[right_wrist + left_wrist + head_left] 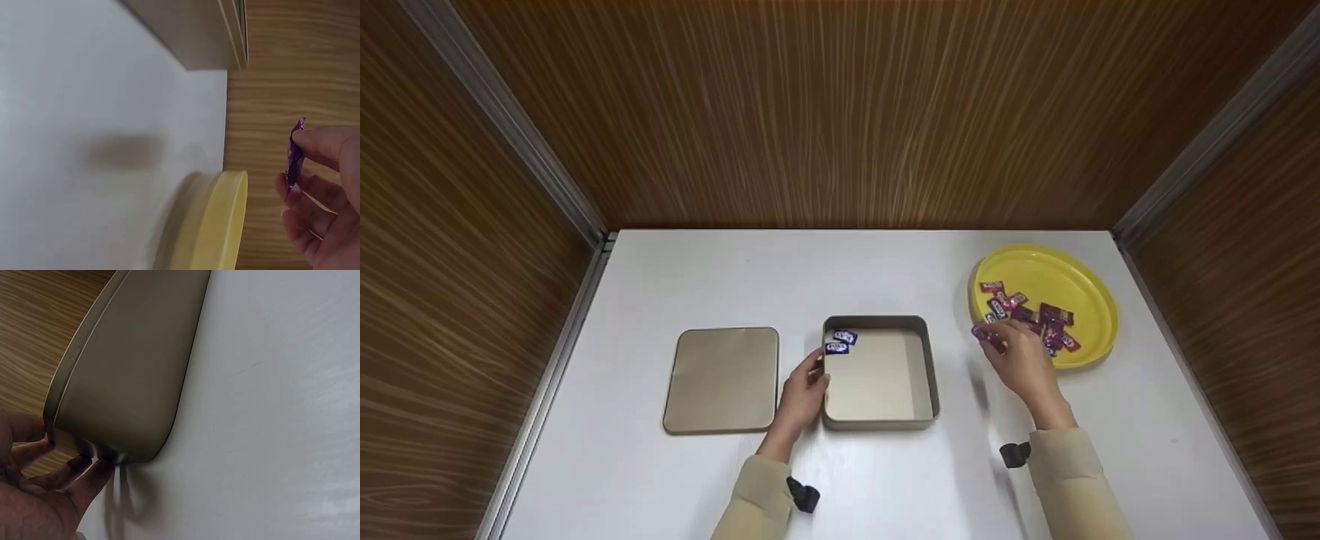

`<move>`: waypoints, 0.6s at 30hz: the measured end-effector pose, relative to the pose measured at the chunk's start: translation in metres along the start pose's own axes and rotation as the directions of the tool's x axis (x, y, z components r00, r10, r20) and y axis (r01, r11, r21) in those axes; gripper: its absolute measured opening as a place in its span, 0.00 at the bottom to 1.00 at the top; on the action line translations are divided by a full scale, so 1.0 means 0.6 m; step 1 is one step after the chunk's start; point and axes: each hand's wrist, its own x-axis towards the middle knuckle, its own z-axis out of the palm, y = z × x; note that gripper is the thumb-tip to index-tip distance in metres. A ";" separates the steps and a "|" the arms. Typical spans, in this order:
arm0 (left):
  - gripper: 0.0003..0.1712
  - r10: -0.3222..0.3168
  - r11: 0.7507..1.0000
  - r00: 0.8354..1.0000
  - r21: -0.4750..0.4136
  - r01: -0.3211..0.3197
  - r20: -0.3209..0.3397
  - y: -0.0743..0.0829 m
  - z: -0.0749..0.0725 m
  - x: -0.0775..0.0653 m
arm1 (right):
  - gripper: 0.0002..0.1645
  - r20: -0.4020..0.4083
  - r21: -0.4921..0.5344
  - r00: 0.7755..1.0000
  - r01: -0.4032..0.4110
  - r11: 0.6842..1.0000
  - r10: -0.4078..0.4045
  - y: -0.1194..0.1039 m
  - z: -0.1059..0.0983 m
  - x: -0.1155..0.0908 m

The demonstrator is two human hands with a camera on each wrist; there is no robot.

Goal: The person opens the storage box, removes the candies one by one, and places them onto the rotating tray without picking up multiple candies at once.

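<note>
An open square metal tin [881,424] stands mid-table. Two small blue-and-white wrapped candies [840,343] lie in its back left corner. My left hand [801,397] rests against the tin's left side, and the left wrist view shows its fingertips [101,469] touching the outer wall near a rounded corner. In my right hand [1020,356] a purple-wrapped candy [295,157] is pinched between thumb and fingers, held above the table at the near left rim of a yellow round tray [1072,289]. Purple, red and blue wrapped candies [1056,315] lie in the tray, partly hidden by that hand.
A flat square metal lid [724,381] lies left of the tin, close to my left forearm. Wood-patterned panels [855,112] enclose the white table [795,277] at the back and both sides. Black wrist cameras [1015,454] sit at both sleeves.
</note>
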 end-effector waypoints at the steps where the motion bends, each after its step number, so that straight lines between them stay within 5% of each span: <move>1: 0.29 0.002 1.000 1.000 0.001 -0.002 0.001 0.000 0.000 0.000 | 0.14 -0.002 -0.004 1.000 -0.019 1.000 0.019 0.007 -0.003 -0.001; 18: 0.29 0.013 1.000 1.000 -0.007 -0.013 -0.007 -0.004 0.000 0.000 | 0.15 -0.145 -0.124 0.954 -0.282 0.951 0.263 0.119 -0.049 0.006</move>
